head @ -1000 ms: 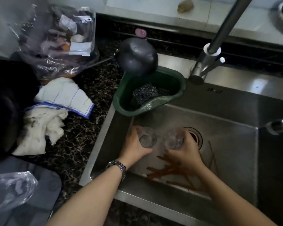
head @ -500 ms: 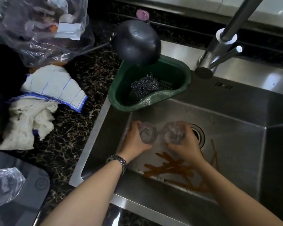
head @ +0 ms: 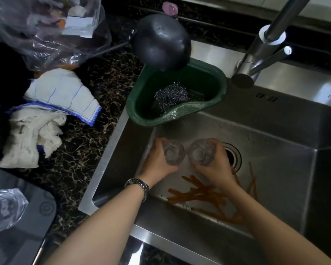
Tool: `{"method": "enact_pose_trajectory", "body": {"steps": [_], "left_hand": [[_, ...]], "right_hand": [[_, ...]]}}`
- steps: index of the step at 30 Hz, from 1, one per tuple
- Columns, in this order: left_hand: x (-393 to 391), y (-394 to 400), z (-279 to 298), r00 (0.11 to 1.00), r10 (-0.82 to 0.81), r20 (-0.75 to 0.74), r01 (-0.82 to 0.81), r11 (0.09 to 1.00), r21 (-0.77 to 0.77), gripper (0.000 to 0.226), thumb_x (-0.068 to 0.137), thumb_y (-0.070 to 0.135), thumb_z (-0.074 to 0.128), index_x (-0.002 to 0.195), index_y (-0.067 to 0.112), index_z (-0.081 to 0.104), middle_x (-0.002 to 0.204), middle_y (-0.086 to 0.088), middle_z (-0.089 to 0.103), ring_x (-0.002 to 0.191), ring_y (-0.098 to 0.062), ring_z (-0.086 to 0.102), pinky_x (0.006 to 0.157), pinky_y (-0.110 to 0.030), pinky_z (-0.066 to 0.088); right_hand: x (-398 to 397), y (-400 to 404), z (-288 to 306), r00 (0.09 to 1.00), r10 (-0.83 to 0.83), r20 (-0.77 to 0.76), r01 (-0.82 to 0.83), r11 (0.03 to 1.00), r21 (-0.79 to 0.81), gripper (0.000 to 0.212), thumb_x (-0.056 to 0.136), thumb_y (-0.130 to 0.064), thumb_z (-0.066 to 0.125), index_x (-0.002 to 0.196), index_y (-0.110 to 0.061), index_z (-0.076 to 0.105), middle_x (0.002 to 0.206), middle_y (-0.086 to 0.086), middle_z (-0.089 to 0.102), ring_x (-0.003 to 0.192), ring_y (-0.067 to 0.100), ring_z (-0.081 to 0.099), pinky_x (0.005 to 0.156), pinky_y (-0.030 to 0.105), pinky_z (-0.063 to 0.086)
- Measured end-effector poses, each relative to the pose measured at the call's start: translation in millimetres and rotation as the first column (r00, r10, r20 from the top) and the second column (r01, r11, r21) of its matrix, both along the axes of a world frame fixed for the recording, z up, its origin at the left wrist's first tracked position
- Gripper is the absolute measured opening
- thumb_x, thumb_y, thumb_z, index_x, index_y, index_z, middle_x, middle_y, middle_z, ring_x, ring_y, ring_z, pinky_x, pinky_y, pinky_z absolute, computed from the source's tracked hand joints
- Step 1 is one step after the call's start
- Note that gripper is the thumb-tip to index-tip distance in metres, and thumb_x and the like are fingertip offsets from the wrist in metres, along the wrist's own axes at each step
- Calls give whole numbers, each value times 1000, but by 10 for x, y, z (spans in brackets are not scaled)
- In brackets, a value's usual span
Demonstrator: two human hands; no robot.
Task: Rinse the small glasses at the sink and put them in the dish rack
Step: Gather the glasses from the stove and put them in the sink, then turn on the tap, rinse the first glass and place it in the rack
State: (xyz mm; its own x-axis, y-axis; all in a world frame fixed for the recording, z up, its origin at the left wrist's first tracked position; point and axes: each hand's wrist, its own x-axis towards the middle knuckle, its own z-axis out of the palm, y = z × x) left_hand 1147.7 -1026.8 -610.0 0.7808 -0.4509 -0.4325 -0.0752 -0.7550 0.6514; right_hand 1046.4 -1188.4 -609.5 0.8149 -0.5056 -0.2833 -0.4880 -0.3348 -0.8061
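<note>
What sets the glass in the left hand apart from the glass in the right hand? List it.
The left glass is gripped by the left hand nearer the sink's left wall; the right glass is gripped by the right hand beside the drain. The left glass looks slightly smaller and lower in frame than the right glass. Both are small, clear, apparently empty, and held low in the sink.

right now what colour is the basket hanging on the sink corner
Dark green basket, clearest in the head view.
</note>
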Motion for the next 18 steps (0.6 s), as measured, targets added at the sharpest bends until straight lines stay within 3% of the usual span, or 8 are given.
{"method": "enact_pose_trajectory", "body": {"steps": [2,5,9,14,18], "left_hand": [[-4,-18,64,1000,-27,-2,27,997,73,87,64,21,85,134,13,35,129,-3,48,119,-21,50,90,-25,43],[1,-55,178,994,-108,21,101,968,230,89,67,34,82,137,18,30,138,-5,44,124,-26,49,94,-35,44],[-13,-88,402,956,-275,104,208,884,419,90,69,40,79,140,14,31,141,-8,41,129,-29,42,98,-41,42],[-146,48,800,858,-476,194,300,770,563,70,80,38,69,138,14,38,136,-9,48,126,-28,43,100,-38,37],[-325,236,1123,837,-491,241,291,773,565,51,84,38,64,128,16,49,127,-6,54,121,-27,48,98,-38,37]], "right_hand": [[-12,-21,16,999,34,-32,-35,999,-30,64,63,-25,85,106,-41,41,117,-3,52,108,16,53,84,31,48],[-21,-79,56,974,94,-206,-121,985,-120,76,63,-39,83,126,-27,43,130,4,47,119,24,47,92,41,49],[-35,-206,273,931,145,-336,-226,949,-217,91,66,-46,81,140,-20,36,140,9,43,126,29,44,96,42,46],[-188,-325,646,886,165,-433,-321,893,-316,76,75,-43,74,138,-20,38,134,8,49,120,29,50,86,39,47],[-331,-260,920,877,220,-426,-409,807,-425,50,82,-40,68,120,-16,47,120,8,54,105,28,54,69,31,39]]}}
